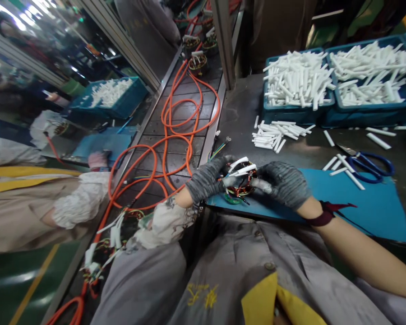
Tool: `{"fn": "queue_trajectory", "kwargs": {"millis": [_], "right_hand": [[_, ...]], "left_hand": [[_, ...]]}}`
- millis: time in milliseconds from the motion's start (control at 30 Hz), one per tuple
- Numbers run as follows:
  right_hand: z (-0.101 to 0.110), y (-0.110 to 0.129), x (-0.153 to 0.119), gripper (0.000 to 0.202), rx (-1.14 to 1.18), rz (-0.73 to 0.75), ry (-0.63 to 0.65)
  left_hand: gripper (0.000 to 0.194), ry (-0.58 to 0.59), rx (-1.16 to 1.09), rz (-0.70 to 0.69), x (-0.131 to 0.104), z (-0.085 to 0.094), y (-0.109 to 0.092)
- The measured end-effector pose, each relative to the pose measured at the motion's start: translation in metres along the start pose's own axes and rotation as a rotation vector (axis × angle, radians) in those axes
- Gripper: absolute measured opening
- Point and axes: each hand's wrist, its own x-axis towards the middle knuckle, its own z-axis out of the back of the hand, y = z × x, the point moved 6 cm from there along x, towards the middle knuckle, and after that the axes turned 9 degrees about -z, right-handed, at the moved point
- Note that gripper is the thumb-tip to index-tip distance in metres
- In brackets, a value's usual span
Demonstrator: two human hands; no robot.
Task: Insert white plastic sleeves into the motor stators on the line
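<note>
Both my hands wear grey knit gloves and grip a round motor stator (241,186) with copper windings, one from each side. My left hand (211,178) wraps its left edge, fingers bent. My right hand (280,183) closes on the right edge, thumb and fingertips pressed to the windings. White sleeves (245,169) stick up from the stator's top. A green wire loop (232,199) hangs at its near side, over a blue mat (352,198). Just beyond my left hand, thin wires end in a ring terminal (228,139).
Blue-handled scissors (370,164) lie at right beside loose white tubes (343,167). A tube pile (277,134) sits before two blue bins (297,113) of tubes. Orange cables (165,140) and other stators (198,64) line the conveyor at left. A co-worker's sleeve (83,198) is across it.
</note>
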Motion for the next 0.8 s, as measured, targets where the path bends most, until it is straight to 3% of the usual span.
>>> {"fn": "queue_trajectory", "kwargs": {"millis": [100,167,300,433,533,600,733,800], "right_hand": [[-0.01,0.016,0.011,0.053,-0.157,0.023,0.083],[-0.011,0.024,0.009,0.051,-0.18,0.071,0.085],[-0.008,0.027,-0.02,0.055,0.048,0.151,0.1],[-0.019,0.001,-0.039,0.059,0.51,-0.201,0.148],[-0.024,-0.009,-0.035,0.062,0.624,-0.337,0.126],[-0.016,-0.006,-0.029,0.059,0.488,-0.243,0.093],[0.005,0.009,-0.03,0.045,-0.022,0.15,0.031],[0.005,0.011,-0.035,0.042,-0.072,0.212,0.069]], "left_hand": [[0.037,0.0,0.016,-0.098,-0.017,-0.004,-0.001],[0.032,0.023,0.1,-0.125,-0.021,-0.012,0.003],[0.037,0.174,0.452,-0.191,-0.024,-0.037,0.002],[0.043,0.17,0.603,-0.257,-0.026,-0.051,-0.019],[0.046,0.177,0.576,-0.284,-0.025,-0.053,-0.033],[0.055,0.221,0.554,-0.288,-0.024,-0.054,-0.034],[0.054,0.252,0.557,-0.229,-0.023,-0.06,-0.025],[0.052,0.238,0.555,-0.198,-0.024,-0.064,-0.021]]}}
